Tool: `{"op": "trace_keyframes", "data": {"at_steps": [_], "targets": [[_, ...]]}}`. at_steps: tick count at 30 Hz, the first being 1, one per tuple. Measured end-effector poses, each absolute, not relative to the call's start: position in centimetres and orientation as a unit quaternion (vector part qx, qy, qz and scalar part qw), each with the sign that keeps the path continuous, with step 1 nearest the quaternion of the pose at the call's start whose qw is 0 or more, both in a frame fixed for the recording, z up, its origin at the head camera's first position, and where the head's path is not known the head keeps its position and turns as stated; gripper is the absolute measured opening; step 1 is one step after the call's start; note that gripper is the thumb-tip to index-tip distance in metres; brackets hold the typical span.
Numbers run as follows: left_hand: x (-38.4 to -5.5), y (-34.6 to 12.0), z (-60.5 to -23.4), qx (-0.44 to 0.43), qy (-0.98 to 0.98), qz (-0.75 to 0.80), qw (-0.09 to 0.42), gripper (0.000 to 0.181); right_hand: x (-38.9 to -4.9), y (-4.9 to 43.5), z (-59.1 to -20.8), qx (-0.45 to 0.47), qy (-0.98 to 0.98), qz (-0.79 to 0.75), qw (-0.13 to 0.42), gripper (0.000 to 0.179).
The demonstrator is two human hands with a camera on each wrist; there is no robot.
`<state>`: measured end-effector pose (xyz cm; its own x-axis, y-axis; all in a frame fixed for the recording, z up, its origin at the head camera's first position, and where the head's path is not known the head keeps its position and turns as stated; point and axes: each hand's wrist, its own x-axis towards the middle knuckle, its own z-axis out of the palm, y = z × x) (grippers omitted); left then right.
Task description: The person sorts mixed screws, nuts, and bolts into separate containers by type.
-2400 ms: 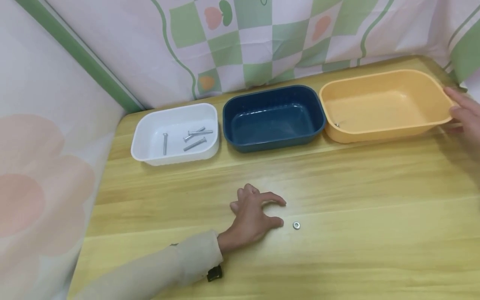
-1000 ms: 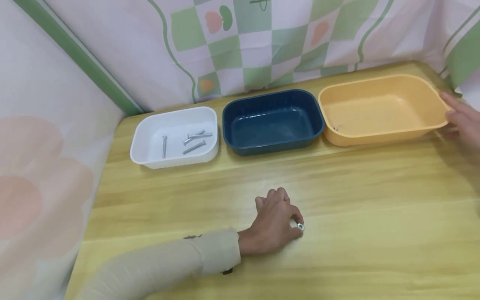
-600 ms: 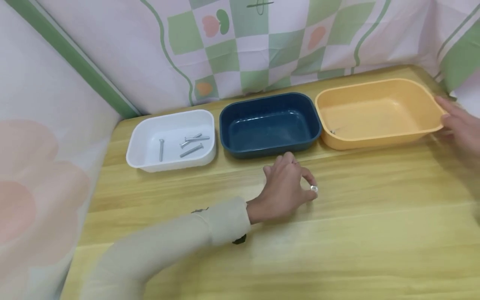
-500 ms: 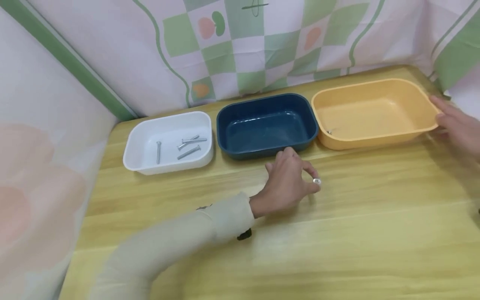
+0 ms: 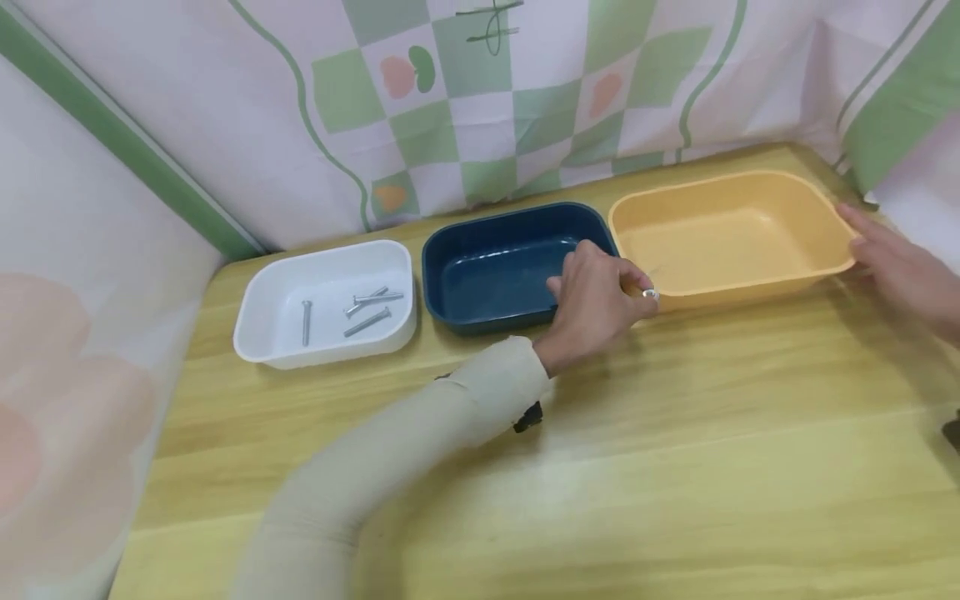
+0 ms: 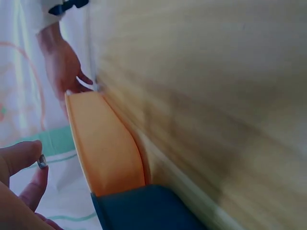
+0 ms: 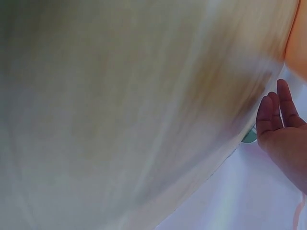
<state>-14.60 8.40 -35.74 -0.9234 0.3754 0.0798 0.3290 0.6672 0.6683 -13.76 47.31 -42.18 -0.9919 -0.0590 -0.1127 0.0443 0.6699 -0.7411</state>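
Note:
My left hand point(image 5: 594, 292) pinches a small silver nut point(image 5: 650, 294) between thumb and index finger, its other fingers curled in. In the head view it overlaps the near right corner of the dark blue tray point(image 5: 510, 321), with the nut at the near rim of the yellow tray point(image 5: 738, 292). In the left wrist view, the nut point(image 6: 42, 161) shows between the two fingertips, above the trays. My right hand point(image 5: 903, 271) rests at the right end of the yellow tray, thumb and fingers at its rim. Its fingers look fairly straight in the right wrist view.
On the left stands a white tray point(image 5: 251, 333) holding several silver bolts point(image 5: 367, 322). The three trays form a row along the back of the wooden table point(image 5: 637, 500). A patterned curtain point(image 5: 480, 125) hangs behind, another pale cloth point(image 5: 67, 333) at the left.
My left hand reached the nut on the table, pinched it, lifted it and carried it up and right to the yellow tray's near rim. My right hand stayed at that tray; the view shifted somewhat.

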Motion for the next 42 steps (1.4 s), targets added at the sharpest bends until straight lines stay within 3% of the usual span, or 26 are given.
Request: {"op": "trace_keyframes", "data": {"at_steps": [18, 30, 42], "targets": [[-18.0, 11.6, -37.1, 0.126, 0.94, 0.317, 0.006, 0.008, -13.2, 47.0, -42.2, -0.006, 0.921, -0.382, 0.073, 0.054], [-18.6, 12.7, -37.3, 0.134, 0.943, 0.305, 0.007, 0.006, -13.3, 46.3, -41.8, -0.003, 0.919, -0.387, 0.074, 0.055], [-18.9, 12.3, -36.3, 0.146, 0.939, 0.312, -0.017, 0.029, -13.0, 46.6, -42.0, -0.009, 0.918, -0.389, 0.073, 0.054]]}}
